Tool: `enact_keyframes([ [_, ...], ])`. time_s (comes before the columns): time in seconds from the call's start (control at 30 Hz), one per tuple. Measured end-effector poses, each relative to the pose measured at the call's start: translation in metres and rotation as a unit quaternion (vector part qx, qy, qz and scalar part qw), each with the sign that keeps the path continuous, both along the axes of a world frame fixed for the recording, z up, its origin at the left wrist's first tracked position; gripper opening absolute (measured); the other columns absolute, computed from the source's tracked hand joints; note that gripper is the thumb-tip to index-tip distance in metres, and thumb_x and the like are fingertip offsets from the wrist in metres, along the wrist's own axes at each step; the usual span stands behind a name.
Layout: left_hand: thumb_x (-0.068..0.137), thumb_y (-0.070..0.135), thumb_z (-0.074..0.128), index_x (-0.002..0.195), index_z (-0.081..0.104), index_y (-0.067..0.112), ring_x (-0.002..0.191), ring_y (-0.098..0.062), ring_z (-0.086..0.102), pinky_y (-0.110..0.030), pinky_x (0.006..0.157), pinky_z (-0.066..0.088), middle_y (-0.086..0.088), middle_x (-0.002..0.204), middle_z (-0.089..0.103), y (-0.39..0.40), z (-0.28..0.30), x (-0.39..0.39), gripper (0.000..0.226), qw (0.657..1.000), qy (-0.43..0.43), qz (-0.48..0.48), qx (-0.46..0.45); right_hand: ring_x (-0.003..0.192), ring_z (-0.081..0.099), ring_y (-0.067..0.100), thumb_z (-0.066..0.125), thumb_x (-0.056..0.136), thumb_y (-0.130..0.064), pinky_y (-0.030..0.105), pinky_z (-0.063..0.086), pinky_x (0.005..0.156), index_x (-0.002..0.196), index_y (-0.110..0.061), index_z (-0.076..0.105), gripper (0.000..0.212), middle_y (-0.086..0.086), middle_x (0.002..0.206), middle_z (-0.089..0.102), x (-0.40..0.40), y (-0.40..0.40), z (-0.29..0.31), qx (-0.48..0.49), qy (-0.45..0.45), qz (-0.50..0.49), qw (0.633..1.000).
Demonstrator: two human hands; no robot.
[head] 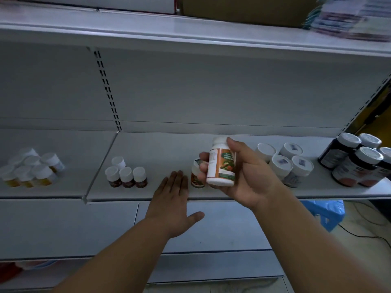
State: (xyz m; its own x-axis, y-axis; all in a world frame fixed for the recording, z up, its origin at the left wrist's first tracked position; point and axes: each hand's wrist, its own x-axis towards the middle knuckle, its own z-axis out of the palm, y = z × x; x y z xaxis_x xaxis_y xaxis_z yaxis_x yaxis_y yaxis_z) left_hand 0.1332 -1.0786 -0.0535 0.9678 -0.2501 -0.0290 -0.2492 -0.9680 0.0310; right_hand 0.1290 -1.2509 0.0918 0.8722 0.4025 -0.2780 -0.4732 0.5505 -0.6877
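– Hands: what is each one doing?
– On the right side, the right hand point(243, 172) grips a white bottle point(221, 166) with an orange and green label. The thumb sits up by the white cap, and the fingers point(204, 166) curl round the other side. The left hand point(175, 199) is flat and slack, fingers straight and together, thumb spread out, palm down.

– Where is the white bottle, exactly?
– It is off the surface, roughly upright, held above the front part of the shelf point(148, 193). Just behind it a small bottle point(196, 176) with an orange label stands on the shelf, partly hidden by the fingers.

– Does the left hand touch anything?
– It lies over the front edge of the shelf, fingertips near the small bottle but apart from it. Whether the palm rests on the shelf I cannot tell.

– And the rest of the shelf?
– Four brown bottles point(127, 176) with white caps stand in a tight group to the left. Further left, past the divider, are blurred yellow bottles point(29, 168). To the right are four white-lidded tubs point(289, 161), then dark jars point(355, 163) at the far end. A blue stool point(323, 210) shows below that end, and a cardboard box point(243, 11) sits on the level above.
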Motion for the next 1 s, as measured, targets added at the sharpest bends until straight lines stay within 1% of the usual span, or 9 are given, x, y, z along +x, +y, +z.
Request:
enact_keyframes([
  [0.13,0.085,0.084,0.026,0.157,-0.011,0.012,0.151,-0.023,-0.018,-0.036,0.117,-0.017,-0.009,0.165,-0.016,0.000,-0.001,0.000,0.108,1.000,-0.008,-0.001,-0.007,0.073,0.067,0.027,0.059,0.080,-0.046,0.037,0.060,0.066,0.117,0.000,0.058,0.060,0.021,0.096,0.067,-0.005,0.001,-0.002,-0.030,0.001,0.022,0.999],
  [0.23,0.084,0.084,0.026,0.157,-0.009,0.013,0.152,-0.023,-0.015,-0.036,0.117,-0.017,-0.009,0.165,-0.013,0.001,-0.002,0.000,0.108,1.000,-0.012,-0.001,-0.012,0.091,0.064,0.033,0.050,0.087,-0.038,0.041,0.058,0.080,0.123,0.004,0.055,0.055,0.026,0.109,0.064,-0.008,-0.002,-0.004,0.011,0.008,0.051,0.999],
  [0.3,0.083,0.085,0.026,0.157,-0.008,0.014,0.152,-0.023,-0.014,-0.036,0.119,-0.015,-0.008,0.166,-0.012,0.001,-0.004,0.001,0.108,1.000,-0.013,-0.002,-0.013,0.090,0.065,0.034,0.049,0.084,-0.030,0.044,0.058,0.081,0.119,0.005,0.057,0.050,0.026,0.106,0.064,-0.011,-0.003,-0.005,0.018,0.006,0.066,0.998],
  [0.47,0.073,0.087,0.010,0.157,-0.010,0.015,0.151,-0.022,-0.017,-0.036,0.118,-0.016,-0.008,0.165,-0.015,0.002,-0.007,0.002,0.112,1.000,-0.017,-0.005,-0.008,0.068,0.066,0.029,0.061,0.077,-0.043,0.036,0.058,0.059,0.109,-0.001,0.058,0.054,0.017,0.087,0.064,-0.015,0.000,-0.006,-0.011,0.012,0.032,0.999],
  [0.53,0.079,0.086,0.016,0.157,-0.011,0.014,0.151,-0.022,-0.017,-0.037,0.120,-0.015,-0.008,0.165,-0.015,0.002,-0.008,0.002,0.110,1.000,-0.020,-0.002,-0.010,0.070,0.063,0.028,0.056,0.083,-0.047,0.035,0.057,0.063,0.111,-0.001,0.057,0.054,0.019,0.095,0.063,-0.014,0.000,-0.009,0.024,0.018,0.045,0.999],
  [0.67,0.083,0.086,0.025,0.157,-0.010,0.016,0.152,-0.022,-0.015,-0.035,0.116,-0.018,-0.006,0.166,-0.013,0.001,-0.008,0.002,0.108,0.999,-0.028,0.002,-0.022,0.083,0.063,0.033,0.044,0.088,-0.033,0.042,0.056,0.074,0.116,0.001,0.060,0.047,0.023,0.105,0.061,-0.012,-0.006,-0.017,0.057,0.009,0.076,0.995],
  [0.83,0.081,0.086,0.020,0.157,-0.011,0.016,0.151,-0.022,-0.017,-0.036,0.116,-0.017,-0.008,0.165,-0.015,0.001,-0.008,0.002,0.109,1.000,-0.027,0.001,-0.014,0.076,0.065,0.034,0.061,0.083,-0.033,0.044,0.059,0.068,0.106,0.002,0.066,0.043,0.022,0.096,0.060,-0.016,-0.003,-0.019,0.013,0.006,0.049,0.999],
  [0.93,0.077,0.086,0.015,0.157,-0.013,0.014,0.151,-0.022,-0.019,-0.036,0.116,-0.018,-0.008,0.164,-0.018,0.001,-0.007,0.001,0.111,1.000,-0.022,0.003,-0.009,0.073,0.063,0.031,0.085,0.065,-0.038,0.039,0.056,0.063,0.104,0.000,0.068,0.057,0.020,0.096,0.060,-0.016,-0.001,-0.020,0.015,0.011,0.042,0.999],
  [1.0,0.081,0.086,0.020,0.157,-0.013,0.014,0.151,-0.022,-0.018,-0.037,0.118,-0.016,-0.008,0.165,-0.017,0.002,-0.008,0.002,0.109,1.000,-0.019,0.003,-0.013,0.077,0.062,0.030,0.078,0.072,-0.043,0.038,0.055,0.067,0.110,-0.001,0.065,0.059,0.022,0.103,0.061,-0.015,-0.002,-0.022,0.036,0.013,0.048,0.998],
])
